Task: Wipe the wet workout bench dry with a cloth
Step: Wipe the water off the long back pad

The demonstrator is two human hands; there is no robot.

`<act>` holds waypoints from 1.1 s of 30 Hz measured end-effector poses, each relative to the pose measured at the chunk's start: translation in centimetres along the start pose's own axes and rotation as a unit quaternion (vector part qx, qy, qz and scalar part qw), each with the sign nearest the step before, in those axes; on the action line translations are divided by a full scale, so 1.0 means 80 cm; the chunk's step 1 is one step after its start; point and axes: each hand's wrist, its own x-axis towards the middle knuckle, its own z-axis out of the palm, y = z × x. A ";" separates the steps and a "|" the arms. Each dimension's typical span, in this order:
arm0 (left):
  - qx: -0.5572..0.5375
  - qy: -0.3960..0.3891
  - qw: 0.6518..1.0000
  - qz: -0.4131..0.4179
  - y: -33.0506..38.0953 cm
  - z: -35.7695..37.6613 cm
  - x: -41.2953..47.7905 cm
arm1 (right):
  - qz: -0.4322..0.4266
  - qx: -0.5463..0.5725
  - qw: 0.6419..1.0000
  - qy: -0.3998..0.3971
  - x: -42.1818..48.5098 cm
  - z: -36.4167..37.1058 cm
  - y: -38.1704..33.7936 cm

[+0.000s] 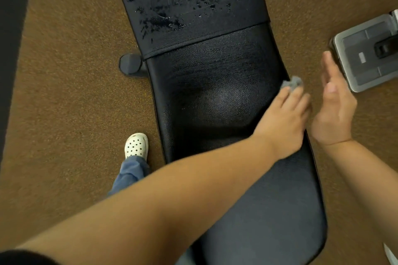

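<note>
Head view: left hand (282, 122) presses a mostly hidden grey cloth (293, 83) on the black padded bench's (215, 97) right edge (right hand (332, 105) open, empty).

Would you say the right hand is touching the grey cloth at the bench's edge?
Apart. The head view shows the right hand open beside the bench, carpet visible between it and the cloth under the left hand.

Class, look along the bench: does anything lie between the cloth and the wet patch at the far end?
Nothing visible. The cloth sits under the left hand at the bench's right edge; only bare pad separates it from the droplets.
</note>
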 end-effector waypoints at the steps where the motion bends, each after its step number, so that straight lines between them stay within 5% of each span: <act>1: 0.002 -0.008 1.000 0.018 0.010 0.005 -0.009 | -0.011 -0.022 1.000 -0.009 0.000 -0.002 -0.003; 11: 0.048 0.000 0.992 0.119 -0.004 0.055 -0.128 | -0.051 -0.092 0.976 -0.189 0.008 0.024 -0.018; 18: -0.008 0.121 0.990 -0.071 -0.073 0.075 -0.234 | -0.077 -0.132 0.965 -0.212 0.007 0.032 -0.009; 25: -0.090 0.234 0.928 -0.276 -0.155 0.036 -0.177 | -0.120 -0.244 0.934 -0.231 0.004 0.042 -0.001; 33: -0.076 0.237 0.918 -0.308 -0.205 -0.004 -0.117 | -0.119 -0.292 0.917 -0.243 0.004 0.043 -0.005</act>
